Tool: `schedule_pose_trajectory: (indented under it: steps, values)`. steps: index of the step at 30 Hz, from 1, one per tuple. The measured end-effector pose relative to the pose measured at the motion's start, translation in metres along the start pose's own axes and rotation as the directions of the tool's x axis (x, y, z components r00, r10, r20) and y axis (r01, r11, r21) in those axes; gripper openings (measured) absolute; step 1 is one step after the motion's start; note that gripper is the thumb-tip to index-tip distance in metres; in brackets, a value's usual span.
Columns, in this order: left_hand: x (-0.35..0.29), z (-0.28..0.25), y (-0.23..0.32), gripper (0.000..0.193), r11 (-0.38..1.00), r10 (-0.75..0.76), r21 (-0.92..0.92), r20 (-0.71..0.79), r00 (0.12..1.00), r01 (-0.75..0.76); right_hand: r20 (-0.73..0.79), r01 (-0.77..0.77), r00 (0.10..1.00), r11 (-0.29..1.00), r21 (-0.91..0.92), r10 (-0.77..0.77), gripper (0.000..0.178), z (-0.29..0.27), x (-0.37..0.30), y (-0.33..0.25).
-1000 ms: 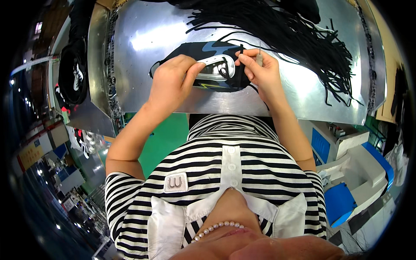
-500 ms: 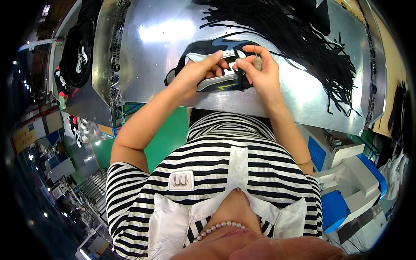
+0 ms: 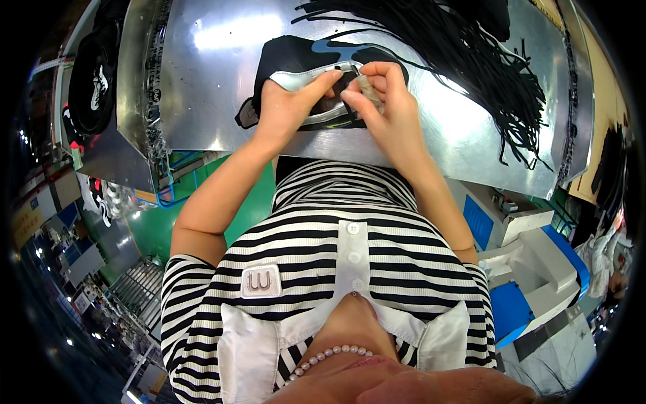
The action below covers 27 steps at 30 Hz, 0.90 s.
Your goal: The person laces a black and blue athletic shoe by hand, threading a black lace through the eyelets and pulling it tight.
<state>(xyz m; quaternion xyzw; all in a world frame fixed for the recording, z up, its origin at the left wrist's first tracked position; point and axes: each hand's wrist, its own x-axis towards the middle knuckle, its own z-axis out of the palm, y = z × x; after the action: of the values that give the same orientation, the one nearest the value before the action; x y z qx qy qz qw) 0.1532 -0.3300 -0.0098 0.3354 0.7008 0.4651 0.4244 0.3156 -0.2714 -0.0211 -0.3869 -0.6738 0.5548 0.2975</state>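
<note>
A black shoe upper (image 3: 286,54) with a blue curved patch and a pale lining lies near the front of the metal table. My left hand (image 3: 286,108) is closed on its pale-lined edge, the thumb on top and the other fingers partly hidden inside the opening. My right hand (image 3: 390,108) is closed round the pale handle of a small tool (image 3: 369,89), held over the eyelet edge close to my left fingertips. The tool's tip cannot be made out. A black shoelace (image 3: 355,69) runs at that edge by the right fingers.
A big heap of black shoelaces (image 3: 464,67) spreads over the table (image 3: 208,87) at the back right. Left of the table, a black container (image 3: 91,91) holds a dark piece with white markings. A grey and blue machine (image 3: 531,269) stands at the lower right.
My right hand has moved in toward my left hand, and its tool now sits lower among the fingers. The upper is tipped so that more of its blue-patched side shows.
</note>
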Motion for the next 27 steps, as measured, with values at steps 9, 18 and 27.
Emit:
schedule_pose_trajectory:
  steps: [9, 18, 27]
  values:
    - [0.000, 0.006, -0.003, 0.019, 0.997, 0.013, -0.072, -0.042, 0.999, -0.016, 0.000, 0.225, 0.972, 0.928, -0.298, -0.236, 0.008, -0.017, 0.009, 0.003]
    - [-0.011, -0.005, -0.051, 0.025, 0.631, 0.519, 0.529, 0.257, 0.815, -0.568, 0.139, 0.315, 0.948, 0.787, -0.530, -0.286, 0.010, -0.003, 0.017, 0.006]
    - [0.020, -0.017, -0.001, 0.023, 0.988, -0.157, 0.032, 0.266, 0.951, 0.154, -0.049, 0.082, 0.995, 0.987, -0.136, -0.089, 0.019, -0.034, 0.039, -0.003]
